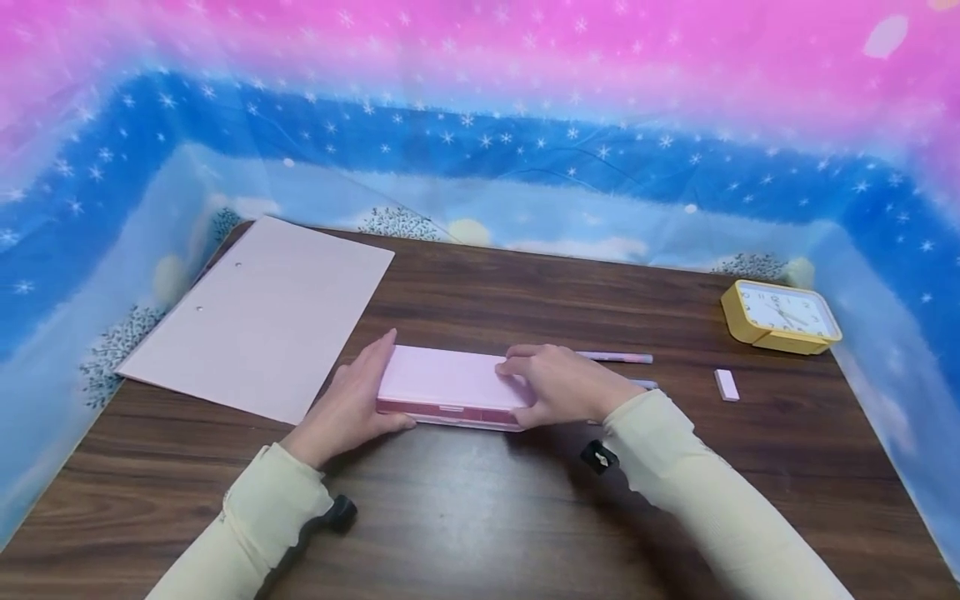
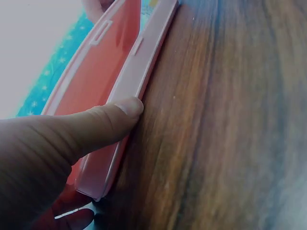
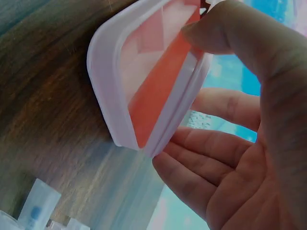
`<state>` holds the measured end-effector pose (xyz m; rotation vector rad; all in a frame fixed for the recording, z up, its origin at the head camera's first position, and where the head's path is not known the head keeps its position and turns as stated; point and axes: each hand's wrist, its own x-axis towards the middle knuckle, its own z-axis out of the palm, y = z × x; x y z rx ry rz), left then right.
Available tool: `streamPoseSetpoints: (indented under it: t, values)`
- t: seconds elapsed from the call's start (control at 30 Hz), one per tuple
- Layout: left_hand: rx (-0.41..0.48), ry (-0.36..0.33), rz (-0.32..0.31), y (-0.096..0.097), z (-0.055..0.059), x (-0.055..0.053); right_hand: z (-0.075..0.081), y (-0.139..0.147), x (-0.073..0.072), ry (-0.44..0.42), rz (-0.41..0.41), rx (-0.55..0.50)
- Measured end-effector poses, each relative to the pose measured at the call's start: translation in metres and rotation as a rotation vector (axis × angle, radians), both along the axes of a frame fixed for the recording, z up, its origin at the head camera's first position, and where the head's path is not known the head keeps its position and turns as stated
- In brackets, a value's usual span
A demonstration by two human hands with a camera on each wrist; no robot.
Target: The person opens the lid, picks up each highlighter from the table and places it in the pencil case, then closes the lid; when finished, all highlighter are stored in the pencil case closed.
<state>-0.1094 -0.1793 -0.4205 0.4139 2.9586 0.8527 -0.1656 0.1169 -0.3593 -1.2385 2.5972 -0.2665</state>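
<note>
A pale pink pencil case (image 1: 442, 375) lies on the table in front of me, its lid partly raised along the near side. My left hand (image 1: 351, 407) grips the left end. In the left wrist view its thumb presses the front wall of the case's base (image 2: 132, 72), below the lid (image 2: 98, 64). At the other end, my right hand (image 1: 566, 383) holds the lid between thumb and fingers. Through the gap, the right wrist view shows a reddish inside (image 3: 160, 96); most of the interior is hidden.
Pens (image 1: 622, 357) lie right of the case, partly behind my right hand. Farther right are a white eraser (image 1: 726, 385) and a yellow clock (image 1: 783, 318). A pale pink folder (image 1: 258, 321) with two small metal dots covers the left of the wooden table (image 1: 465, 517).
</note>
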Motion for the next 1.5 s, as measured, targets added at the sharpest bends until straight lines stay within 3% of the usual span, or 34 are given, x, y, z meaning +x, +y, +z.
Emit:
streamPoseSetpoints:
  t: [0.33, 0.57, 0.8, 0.93, 1.1, 1.23, 1.37, 1.5]
  values:
    - [0.098, -0.003, 0.096, -0.005, 0.012, 0.014, 0.0, 0.015, -0.007, -0.024, -0.03, -0.128]
    - [0.087, -0.012, 0.132, -0.002, 0.013, 0.022, 0.005, 0.02, -0.014, -0.03, -0.06, -0.212]
    - [0.021, 0.024, 0.115, 0.003, 0.011, 0.019, 0.005, 0.026, -0.025, -0.122, -0.183, -0.328]
    - [0.024, 0.006, 0.126, 0.004, 0.011, 0.017, 0.003, 0.028, -0.033, -0.163, -0.25, -0.425]
    - [0.012, -0.023, 0.134, 0.003, 0.011, 0.015, -0.002, 0.031, -0.043, -0.278, -0.334, -0.559]
    - [0.0, -0.01, 0.125, 0.004, 0.01, 0.013, -0.008, 0.034, -0.053, -0.333, -0.384, -0.643]
    - [-0.009, 0.009, 0.118, 0.003, 0.009, 0.012, -0.013, 0.034, -0.062, -0.354, -0.425, -0.68]
    - [-0.012, 0.014, 0.115, 0.003, 0.007, 0.011, -0.017, 0.032, -0.068, -0.312, -0.449, -0.657]
